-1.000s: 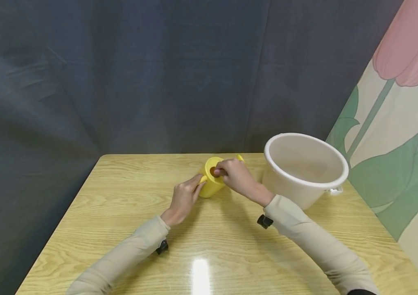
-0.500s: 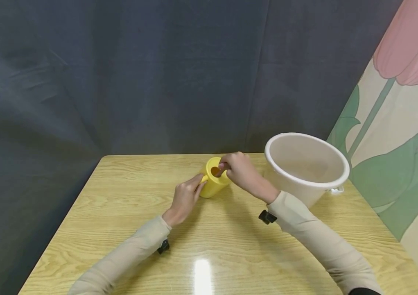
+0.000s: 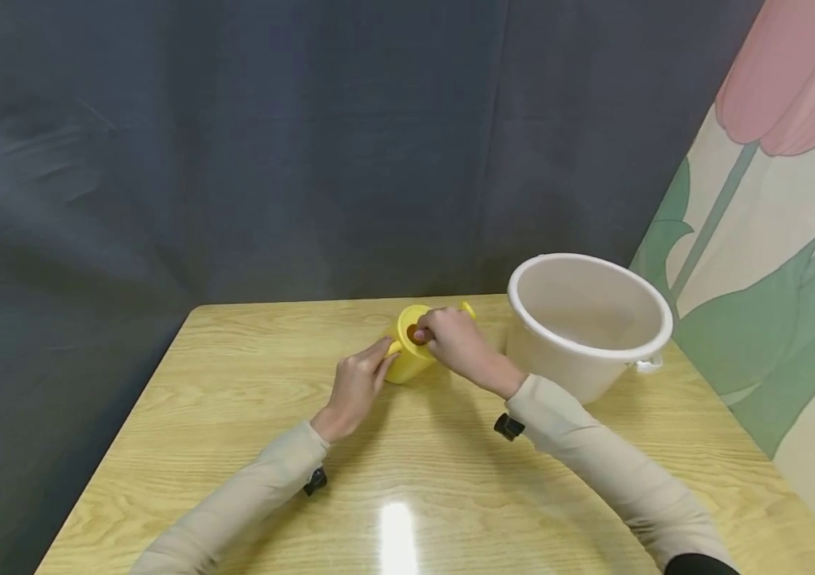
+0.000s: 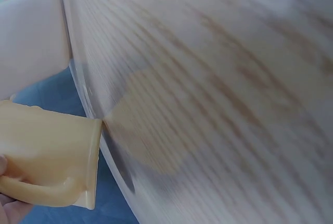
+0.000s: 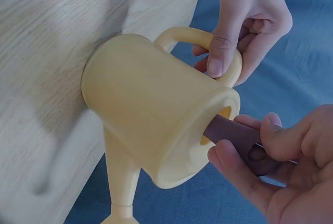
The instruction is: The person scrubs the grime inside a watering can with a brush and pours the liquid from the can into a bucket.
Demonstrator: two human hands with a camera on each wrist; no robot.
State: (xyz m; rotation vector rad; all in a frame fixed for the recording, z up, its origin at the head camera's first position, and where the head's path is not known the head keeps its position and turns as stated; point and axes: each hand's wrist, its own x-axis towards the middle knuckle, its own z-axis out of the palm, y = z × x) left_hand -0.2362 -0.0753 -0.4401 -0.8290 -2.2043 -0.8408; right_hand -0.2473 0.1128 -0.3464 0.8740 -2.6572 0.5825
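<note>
A yellow watering can (image 3: 407, 369) stands near the far edge of the wooden table. My left hand (image 3: 355, 387) grips its loop handle (image 5: 182, 35), thumb and fingers wrapped round it in the right wrist view. My right hand (image 3: 459, 342) is at the can's top opening, pinching a dark brownish handle (image 5: 231, 133) with a hole near its end. The far end of that handle goes down inside the can, so what kind of tool it is stays hidden. The spout (image 5: 121, 172) points away from my left hand. In the left wrist view only part of the can (image 4: 49, 140) shows.
A large white bucket (image 3: 543, 359) stands close to the can's right, its side handle fitting (image 3: 650, 364) facing right. Behind the wooden table (image 3: 235, 383) hangs a dark blue curtain (image 3: 342, 160). A wall with painted tulips (image 3: 773, 319) borders the right side.
My right hand drew back up and right from the opening half a second ago, and is now lower and left over it again. My left hand keeps its grip on the can's handle.
</note>
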